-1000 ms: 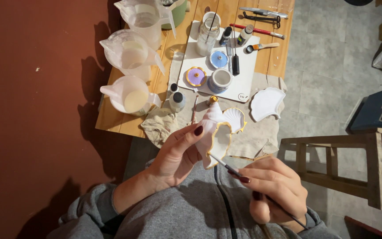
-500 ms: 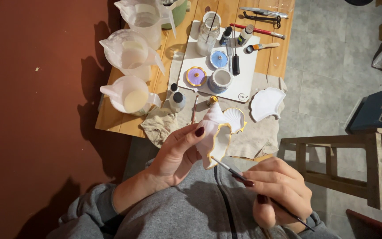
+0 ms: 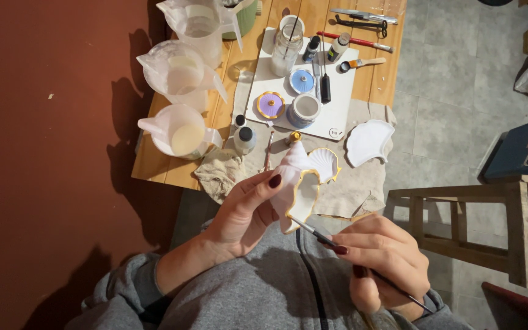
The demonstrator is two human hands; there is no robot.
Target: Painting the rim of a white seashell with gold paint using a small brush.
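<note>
Gripping a white, gold-edged, shell-shaped ceramic piece (image 3: 297,186), the left hand (image 3: 245,214) clamps its left side. Just right of the piece, the right hand (image 3: 383,260) pinches a thin paintbrush (image 3: 319,232) whose tip touches the piece's lower edge.

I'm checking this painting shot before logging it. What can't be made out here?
- Brush tip, head view: too small against the white shell-shaped piece held in the left hand.
- Thin brush handle: partly hidden inside the right hand.
- Top measuring jug: cut off by the upper edge.
</note>
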